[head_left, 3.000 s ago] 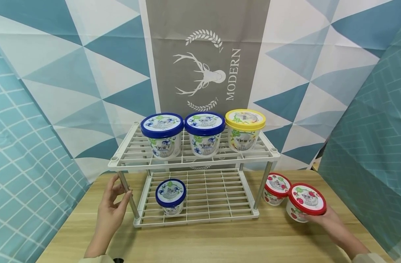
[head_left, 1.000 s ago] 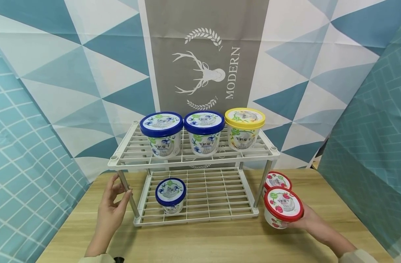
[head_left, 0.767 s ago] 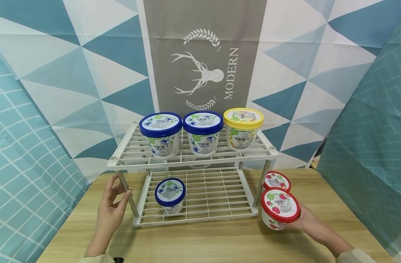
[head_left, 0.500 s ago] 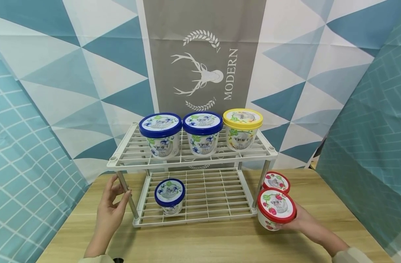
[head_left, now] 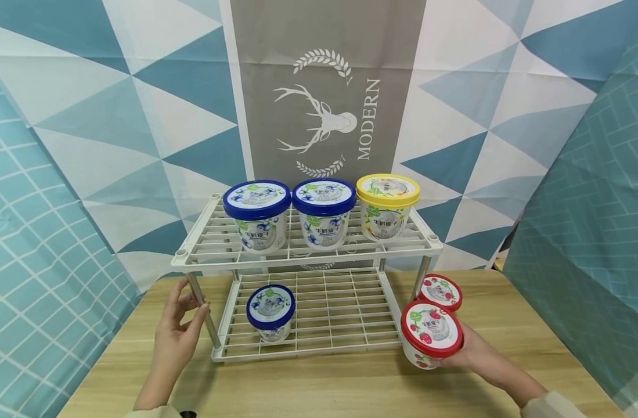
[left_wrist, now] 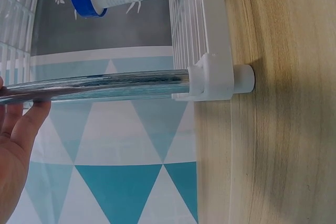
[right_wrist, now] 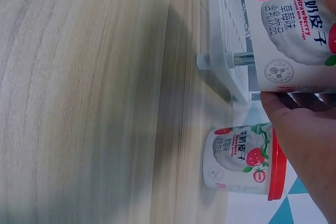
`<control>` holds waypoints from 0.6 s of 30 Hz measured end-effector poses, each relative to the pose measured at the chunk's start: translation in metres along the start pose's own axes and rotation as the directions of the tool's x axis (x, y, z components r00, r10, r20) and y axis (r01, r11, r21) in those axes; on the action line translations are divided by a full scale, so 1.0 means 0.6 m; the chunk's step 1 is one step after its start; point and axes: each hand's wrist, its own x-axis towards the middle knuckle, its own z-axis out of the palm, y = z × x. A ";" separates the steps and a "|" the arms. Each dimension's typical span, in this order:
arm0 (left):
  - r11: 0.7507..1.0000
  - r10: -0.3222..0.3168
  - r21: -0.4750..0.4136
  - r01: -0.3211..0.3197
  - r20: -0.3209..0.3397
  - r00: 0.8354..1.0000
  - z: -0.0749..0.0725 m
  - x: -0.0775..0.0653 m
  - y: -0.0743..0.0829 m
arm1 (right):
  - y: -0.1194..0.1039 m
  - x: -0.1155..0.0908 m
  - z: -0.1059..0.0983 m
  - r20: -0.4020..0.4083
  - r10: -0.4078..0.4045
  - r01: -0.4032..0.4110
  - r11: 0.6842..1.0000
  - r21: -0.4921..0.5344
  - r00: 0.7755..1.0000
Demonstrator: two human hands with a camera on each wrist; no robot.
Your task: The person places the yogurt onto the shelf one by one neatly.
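Observation:
My right hand point(head_left: 467, 348) grips a strawberry milk tub point(head_left: 432, 328) with a red lid, raised off the table in front of the rack's right front corner. In the right wrist view the held tub point(right_wrist: 294, 40) shows its printed side. Behind it a second red-lidded tub point(head_left: 440, 291) stands on the table, partly covered in the head view. My left hand point(head_left: 177, 334) holds the front left metal post point(head_left: 204, 307) of the white two-tier rack point(head_left: 308, 262) between thumb and fingers. On the lower shelf sits a blue-lidded tub point(head_left: 270, 312).
Two blue-lidded tubs, left point(head_left: 257, 216) and middle point(head_left: 324, 213), and a yellow-lidded tub point(head_left: 386, 206) line the upper shelf. The wooden table point(head_left: 319, 386) extends in front. A patterned cloth point(head_left: 454, 87) hangs behind the rack.
My right hand has lifted the strawberry tub and carried it left, from the table's right side to the rack's front right corner. My left hand has stayed on the post.

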 end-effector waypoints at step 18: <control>1.000 0.001 0.004 -0.001 0.002 1.000 0.000 0.000 0.000 | -0.012 0.012 0.024 0.009 -0.055 0.055 0.998 -0.021 0.998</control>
